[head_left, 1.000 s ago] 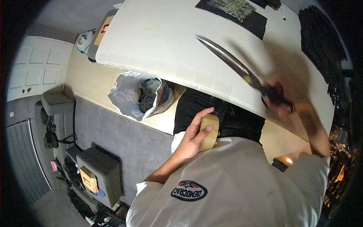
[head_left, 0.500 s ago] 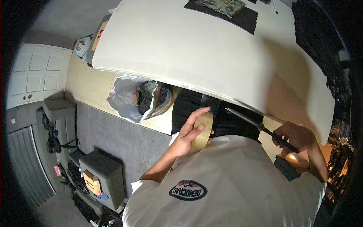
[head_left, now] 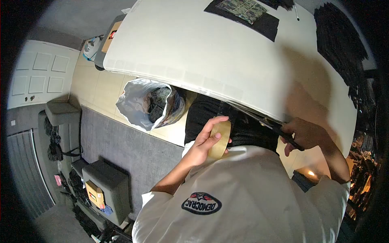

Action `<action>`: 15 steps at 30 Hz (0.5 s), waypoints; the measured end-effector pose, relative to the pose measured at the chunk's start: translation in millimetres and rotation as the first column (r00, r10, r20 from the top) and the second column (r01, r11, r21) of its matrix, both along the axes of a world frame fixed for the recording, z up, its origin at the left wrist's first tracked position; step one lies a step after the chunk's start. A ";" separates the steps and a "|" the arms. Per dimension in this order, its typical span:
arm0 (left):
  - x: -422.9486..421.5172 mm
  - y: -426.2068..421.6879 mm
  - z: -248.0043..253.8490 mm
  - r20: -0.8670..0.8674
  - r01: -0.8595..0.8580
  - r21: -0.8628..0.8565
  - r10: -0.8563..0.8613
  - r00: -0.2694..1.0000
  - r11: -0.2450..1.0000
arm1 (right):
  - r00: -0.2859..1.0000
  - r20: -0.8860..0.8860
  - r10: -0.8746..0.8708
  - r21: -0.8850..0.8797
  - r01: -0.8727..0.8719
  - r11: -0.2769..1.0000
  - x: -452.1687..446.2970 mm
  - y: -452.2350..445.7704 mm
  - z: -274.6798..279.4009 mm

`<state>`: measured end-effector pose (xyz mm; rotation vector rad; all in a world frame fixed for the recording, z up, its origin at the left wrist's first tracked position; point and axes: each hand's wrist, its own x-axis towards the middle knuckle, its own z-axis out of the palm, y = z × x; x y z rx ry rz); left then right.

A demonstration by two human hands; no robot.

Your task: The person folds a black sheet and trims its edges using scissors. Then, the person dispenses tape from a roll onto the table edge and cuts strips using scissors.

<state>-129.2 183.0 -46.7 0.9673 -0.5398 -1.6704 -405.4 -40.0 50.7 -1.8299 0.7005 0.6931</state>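
My left hand (head_left: 206, 141) is wrapped round a roll of packing tape (head_left: 220, 139), held in front of my shirt. From the roll's top a short clear strip of tape (head_left: 225, 108) seems to stick up, over my dark trousers. My right hand (head_left: 304, 134) grips a pair of scissors (head_left: 267, 122) by the handles. The blades point left along the table's near edge, slightly apart, with their tips close to the strip. Whether they touch it, I cannot tell.
The white table (head_left: 194, 48) carries a patterned packet (head_left: 243, 10) on a black sheet (head_left: 269, 28) and dark strands (head_left: 338, 44) at the right. An open plastic bag (head_left: 137, 105) with dark contents stands on the floor at left. Grey seats (head_left: 106, 182) are farther left.
The right hand has moved up and left with the scissors, bringing the blades to the table edge by the tape strip. The left hand still holds the roll, almost unmoved.
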 end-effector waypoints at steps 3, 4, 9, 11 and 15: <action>-0.4 0.1 -1.0 -0.019 -0.007 -0.005 0.007 1.000 1.000 | 0.999 -0.021 0.029 -0.023 -0.029 0.999 14.7 0.7 12.9; -0.4 0.1 -1.5 -0.021 -0.006 -0.006 0.006 1.000 1.000 | 0.998 -0.042 0.038 -0.032 -0.039 0.999 18.1 0.4 15.5; 0.2 0.5 -2.4 -0.021 -0.006 -0.002 0.006 1.000 1.000 | 0.998 -0.025 0.051 -0.016 -0.051 0.999 19.7 -3.2 14.0; 0.5 0.2 -1.9 -0.020 -0.003 -0.012 0.003 1.000 1.000 | 0.999 -0.006 0.052 -0.033 -0.052 0.998 20.1 -4.3 14.6; 1.8 -1.0 1.9 -0.008 -0.001 -0.015 0.001 1.000 1.000 | 0.996 -0.086 0.016 -0.063 -0.021 0.998 23.2 -5.5 20.9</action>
